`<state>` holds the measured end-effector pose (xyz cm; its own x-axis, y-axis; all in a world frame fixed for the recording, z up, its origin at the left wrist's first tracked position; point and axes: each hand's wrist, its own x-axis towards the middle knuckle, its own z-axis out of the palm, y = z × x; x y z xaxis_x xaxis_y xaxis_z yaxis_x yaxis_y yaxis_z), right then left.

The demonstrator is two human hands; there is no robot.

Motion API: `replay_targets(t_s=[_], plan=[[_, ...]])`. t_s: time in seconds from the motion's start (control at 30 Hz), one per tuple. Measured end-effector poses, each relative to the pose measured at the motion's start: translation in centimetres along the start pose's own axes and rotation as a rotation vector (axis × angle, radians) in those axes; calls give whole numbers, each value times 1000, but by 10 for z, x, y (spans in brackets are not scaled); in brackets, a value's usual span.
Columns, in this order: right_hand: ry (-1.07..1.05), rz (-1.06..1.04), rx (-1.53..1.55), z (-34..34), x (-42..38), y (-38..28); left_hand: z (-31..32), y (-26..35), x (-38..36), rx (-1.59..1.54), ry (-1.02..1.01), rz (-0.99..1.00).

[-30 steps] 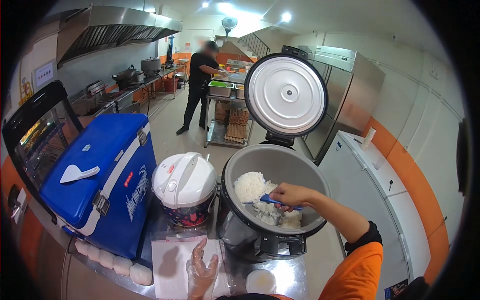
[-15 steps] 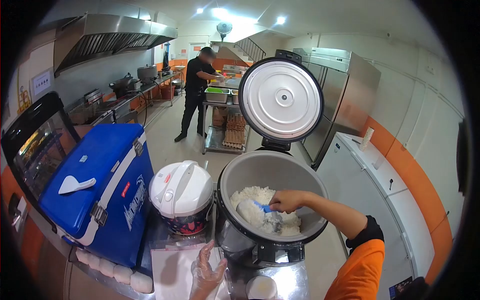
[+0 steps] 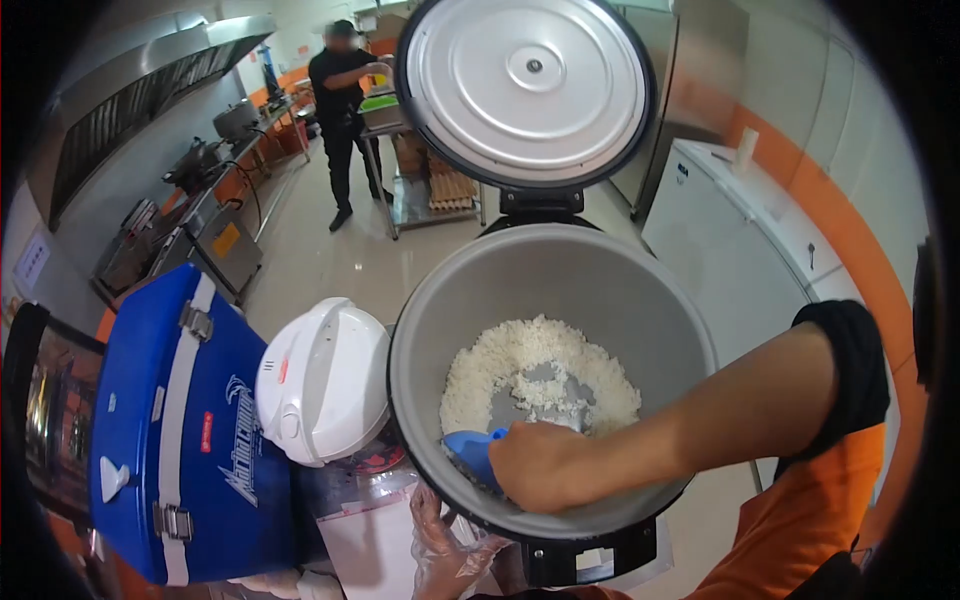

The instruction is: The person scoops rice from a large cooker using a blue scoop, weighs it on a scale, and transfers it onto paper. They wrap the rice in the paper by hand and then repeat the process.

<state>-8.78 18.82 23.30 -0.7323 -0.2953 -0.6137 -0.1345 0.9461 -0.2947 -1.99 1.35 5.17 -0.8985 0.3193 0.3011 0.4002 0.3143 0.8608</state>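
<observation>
My right hand (image 3: 540,465) is inside the large rice cooker (image 3: 440,330), closed around a blue rice scoop (image 3: 468,450). The scoop lies low against the pot's left wall, its far end partly hidden. White cooked rice (image 3: 540,350) rings the pot's bottom, and bare grey metal shows in the middle. My left hand (image 3: 450,560), in a clear plastic glove, is beside the cooker's front left with its fingers apart and nothing in it. White paper sheets (image 3: 370,550) lie under and beside it.
The cooker's lid (image 3: 530,90) stands raised behind the pot. To the left are a smaller white rice cooker (image 3: 325,380) and a blue cooler box (image 3: 140,420) with a white rice paddle (image 3: 115,480). A co-worker (image 3: 340,110) stands at a steel trolley (image 3: 415,200); a white freezer (image 3: 720,220) is right.
My view has tipped down and closer over the pot. My right hand has moved the scoop from amid the rice to the left wall, and more bare pot bottom shows.
</observation>
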Motion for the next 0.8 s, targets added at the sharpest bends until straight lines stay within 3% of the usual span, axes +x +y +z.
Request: replay_targets(t_s=[0.07, 0.13, 0.3, 0.37, 0.43, 0.47, 0.6, 0.67, 0.73, 0.8], plan=[[7, 7, 79, -1, 0, 1, 0, -9, 0, -44, 15, 39], [66, -50, 151, 4, 3, 2, -6, 2, 10, 184, -10, 119], [109, -111, 192, 10, 14, 4, -11, 4, 15, 86, -52, 17], [184, -235, 37, 5, 28, 19, -12, 6, 9, 65, -58, -16], [-432, -221, -33, -48, 84, 60, -14, 8, 3, 33, -60, -38], [-541, -164, 87, -76, 84, 79, -17, 9, 3, 31, -44, -27], [-394, -144, 267, -92, 27, 99, -25, 3, 3, -222, -7, -7], [-167, -14, 526, -76, -3, 100, -31, 4, -4, -327, -18, -40], [-56, 10, 494, -58, -28, 101, -34, 17, -10, -291, 50, -3], [54, 33, 460, -42, -51, 101, -44, 32, -18, -46, 63, 18]])
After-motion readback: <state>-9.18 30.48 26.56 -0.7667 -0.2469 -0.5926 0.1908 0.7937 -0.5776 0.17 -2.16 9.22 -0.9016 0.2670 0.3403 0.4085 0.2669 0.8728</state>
